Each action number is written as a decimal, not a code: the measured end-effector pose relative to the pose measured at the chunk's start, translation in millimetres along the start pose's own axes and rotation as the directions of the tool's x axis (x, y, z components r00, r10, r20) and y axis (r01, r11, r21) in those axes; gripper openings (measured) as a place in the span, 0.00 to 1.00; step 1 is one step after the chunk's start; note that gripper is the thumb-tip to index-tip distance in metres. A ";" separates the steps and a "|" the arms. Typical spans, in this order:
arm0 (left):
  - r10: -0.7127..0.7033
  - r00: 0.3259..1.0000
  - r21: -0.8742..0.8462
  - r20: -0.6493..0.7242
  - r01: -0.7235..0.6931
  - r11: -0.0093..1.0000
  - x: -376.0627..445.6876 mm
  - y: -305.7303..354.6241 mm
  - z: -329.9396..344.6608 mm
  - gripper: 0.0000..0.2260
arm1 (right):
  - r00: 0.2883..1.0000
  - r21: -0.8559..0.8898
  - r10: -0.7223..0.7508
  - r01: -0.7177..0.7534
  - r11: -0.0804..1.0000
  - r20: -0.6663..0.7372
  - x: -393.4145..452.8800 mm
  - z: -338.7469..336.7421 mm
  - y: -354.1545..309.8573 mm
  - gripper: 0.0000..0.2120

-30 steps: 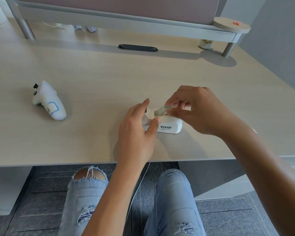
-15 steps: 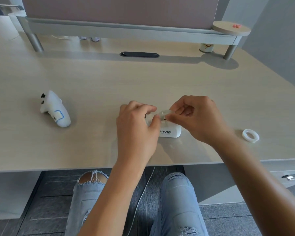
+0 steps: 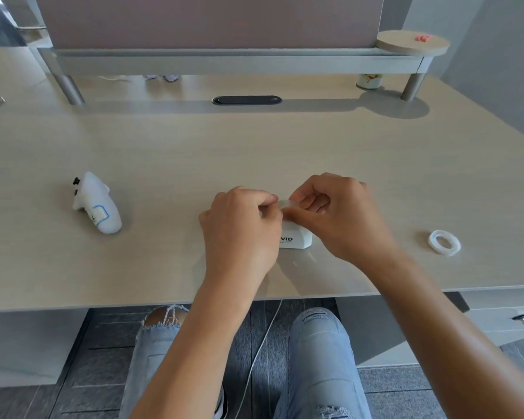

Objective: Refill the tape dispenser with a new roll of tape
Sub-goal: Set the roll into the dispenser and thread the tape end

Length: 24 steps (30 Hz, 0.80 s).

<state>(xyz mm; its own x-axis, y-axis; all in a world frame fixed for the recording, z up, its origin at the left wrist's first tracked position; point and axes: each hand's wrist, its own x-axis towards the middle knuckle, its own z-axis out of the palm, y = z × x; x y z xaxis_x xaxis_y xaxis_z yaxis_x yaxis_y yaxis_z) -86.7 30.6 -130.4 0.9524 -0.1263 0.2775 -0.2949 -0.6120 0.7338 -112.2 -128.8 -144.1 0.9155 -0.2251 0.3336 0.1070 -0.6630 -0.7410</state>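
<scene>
A small white tape dispenser [image 3: 297,235] with black lettering stands on the wooden desk [image 3: 254,152] near its front edge. My left hand [image 3: 241,229] covers the dispenser's left end, fingers closed against it. My right hand [image 3: 333,213] is curled over the top, and its thumb and fingers pinch a translucent piece of tape [image 3: 285,204] there. The fingertips of both hands meet above the dispenser, and the inside of the dispenser is hidden. A white tape ring [image 3: 444,242] lies flat on the desk to the right, apart from both hands.
A white game-style controller [image 3: 97,204] lies at the left of the desk. A raised shelf [image 3: 224,60] runs along the back with a round wooden end [image 3: 412,42], a small tin [image 3: 369,80] under it and a black cable slot [image 3: 246,100].
My left hand has closed further over the dispenser's left end and my right hand has drawn in, so the fingertips now meet. The view has shifted, which brought the tape ring at the right into sight.
</scene>
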 end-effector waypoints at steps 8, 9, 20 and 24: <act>-0.033 0.999 -0.073 0.022 0.034 0.997 0.6 1.7 -5.4 0.09 | 1.000 -0.005 -0.011 0.011 1.000 -0.005 0.1 0.1 2.3 0.09; -0.039 0.999 -0.074 0.030 0.041 0.996 2.0 2.3 -6.4 0.09 | 1.000 -0.005 -0.010 0.010 1.000 -0.005 -0.2 -0.3 2.0 0.09; -0.018 0.991 0.059 0.136 0.010 0.998 23.5 12.4 -13.4 0.04 | 1.000 -0.035 0.018 -0.017 0.999 0.025 1.6 -4.4 -2.6 0.09; -0.026 0.985 0.143 0.172 0.002 0.990 29.4 17.3 -16.1 0.04 | 0.999 -0.046 0.019 -0.018 0.999 0.029 3.0 -4.9 -3.7 0.10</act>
<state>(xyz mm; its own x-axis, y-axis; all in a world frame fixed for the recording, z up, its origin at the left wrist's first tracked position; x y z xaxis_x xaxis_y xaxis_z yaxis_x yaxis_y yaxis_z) -65.0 28.8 -99.6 0.9589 -0.2424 0.1474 -0.2794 -0.7173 0.6382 -111.7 -130.5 -137.5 0.9281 -0.2171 0.3023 0.0727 -0.6907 -0.7194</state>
